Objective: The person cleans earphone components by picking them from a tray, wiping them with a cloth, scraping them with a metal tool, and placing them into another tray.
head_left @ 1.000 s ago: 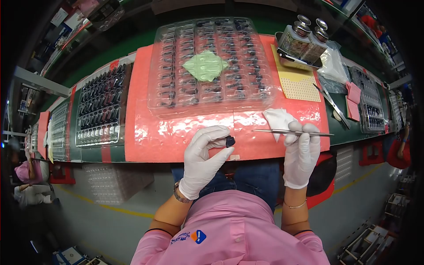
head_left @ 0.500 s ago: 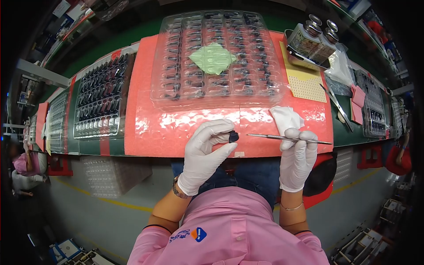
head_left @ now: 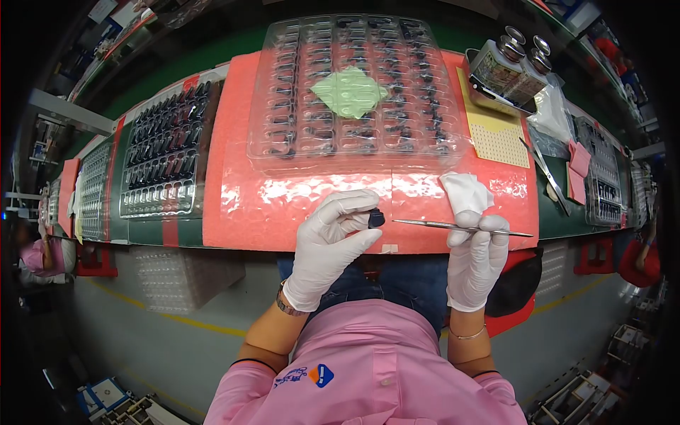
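Two white-gloved hands at work here, and both are busy. The left hand [head_left: 319, 258] has a small dark part [head_left: 376, 218] pinched at the ends of its fingers, so that piece sits right at the fingertips, above the near edge of the red mat [head_left: 269, 234]. The right hand [head_left: 473, 273] has its fingers closed around a thin metal tool [head_left: 425, 224], its tip pointing at the dark part, near but apart. Just beyond the right fingers there's a crumpled white cloth [head_left: 466, 193] on the mat. Farther out past the left fingers is a big clear tray [head_left: 358, 161] full of dark pieces, with a green sheet [head_left: 352, 92] in its middle area, can't tell if it's over or under the plastic
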Available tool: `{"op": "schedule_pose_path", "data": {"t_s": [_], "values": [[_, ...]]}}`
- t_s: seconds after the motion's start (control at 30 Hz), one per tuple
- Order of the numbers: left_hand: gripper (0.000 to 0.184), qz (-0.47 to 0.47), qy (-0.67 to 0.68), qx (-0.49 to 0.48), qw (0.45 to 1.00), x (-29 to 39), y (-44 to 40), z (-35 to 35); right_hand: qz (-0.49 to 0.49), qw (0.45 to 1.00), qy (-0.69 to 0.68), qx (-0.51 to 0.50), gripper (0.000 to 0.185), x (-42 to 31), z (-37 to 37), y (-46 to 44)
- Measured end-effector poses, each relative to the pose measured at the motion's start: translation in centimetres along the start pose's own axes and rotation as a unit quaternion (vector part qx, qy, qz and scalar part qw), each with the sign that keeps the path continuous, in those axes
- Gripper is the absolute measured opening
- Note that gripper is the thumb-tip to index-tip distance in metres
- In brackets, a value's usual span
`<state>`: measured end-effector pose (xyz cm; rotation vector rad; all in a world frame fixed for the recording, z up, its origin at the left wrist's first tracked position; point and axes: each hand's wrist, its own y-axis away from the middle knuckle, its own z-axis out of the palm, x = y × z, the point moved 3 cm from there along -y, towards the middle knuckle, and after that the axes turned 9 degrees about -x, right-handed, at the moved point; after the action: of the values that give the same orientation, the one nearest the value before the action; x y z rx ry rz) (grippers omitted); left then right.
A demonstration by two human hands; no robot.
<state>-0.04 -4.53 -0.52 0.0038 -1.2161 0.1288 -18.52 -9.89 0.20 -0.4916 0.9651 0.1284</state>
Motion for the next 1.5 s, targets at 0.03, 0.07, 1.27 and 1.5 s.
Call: {"op": "schedule_pose_path", "data": {"t_s": [0.03, 0.07, 1.27, 1.5], "values": [[0.038, 0.0, 0.0, 0.0, 1.0, 0.0, 0.0, 0.0, 0.001, 1.0, -0.003, -0.007, 0.014, 0.1, 0.2, 0.0], [0.039, 0.001, -0.005, 0.003, 1.0, 0.0, 0.0, 0.1, 0.001, 1.0, -0.003, -0.007, 0.014, 0.1, 0.2, 0.0], [0.039, 0.0, 0.12, 0.012, 0.993, -0.1, 0.2, -1.0, -0.156, 0.97, 0.154, 0.107, 0.02, -2.6, -5.2, -2.2], [0.037, -0.002, 0.139, -0.007, 0.99, 0.0, 0.1, -1.0, -0.145, 0.966, 0.156, 0.145, 0.021, -2.3, -7.0, -2.2]]}}
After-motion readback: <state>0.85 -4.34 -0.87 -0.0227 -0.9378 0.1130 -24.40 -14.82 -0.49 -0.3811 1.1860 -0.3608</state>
